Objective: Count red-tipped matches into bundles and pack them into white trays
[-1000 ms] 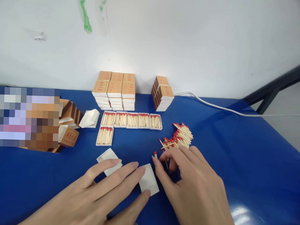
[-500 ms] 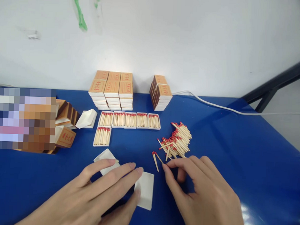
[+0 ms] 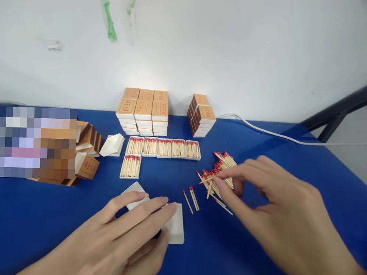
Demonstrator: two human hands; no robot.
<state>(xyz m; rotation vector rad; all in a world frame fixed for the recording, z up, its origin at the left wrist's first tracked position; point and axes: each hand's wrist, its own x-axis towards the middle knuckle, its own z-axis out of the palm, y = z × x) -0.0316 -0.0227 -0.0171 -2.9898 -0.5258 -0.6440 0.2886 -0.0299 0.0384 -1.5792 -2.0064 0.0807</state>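
Note:
My left hand (image 3: 135,228) has its thumb and index finger on a white matchbox tray (image 3: 177,225), gripping its edge. Under the other fingers of that hand lies a second white tray (image 3: 134,188), partly hidden. My right hand (image 3: 260,192) pinches one wooden match (image 3: 206,180) between thumb and index finger, its red head pointing left. Directly beneath and behind those fingertips is a loose pile of red-headed matches (image 3: 220,171). Three single matches (image 3: 194,199) lie on the table between the two hands.
Open trays full of matches (image 3: 165,148) form a row behind my hands. Stacked matchboxes (image 3: 143,110) and a smaller stack (image 3: 204,114) stand by the wall. More matchboxes (image 3: 88,165) lie left, near a blurred-out patch. A white cable (image 3: 268,132) crosses the back right.
My right hand has let go of a match beside the loose ones and moved up and right to the pile, pinching another match. The tray in my left hand has turned and shifted slightly.

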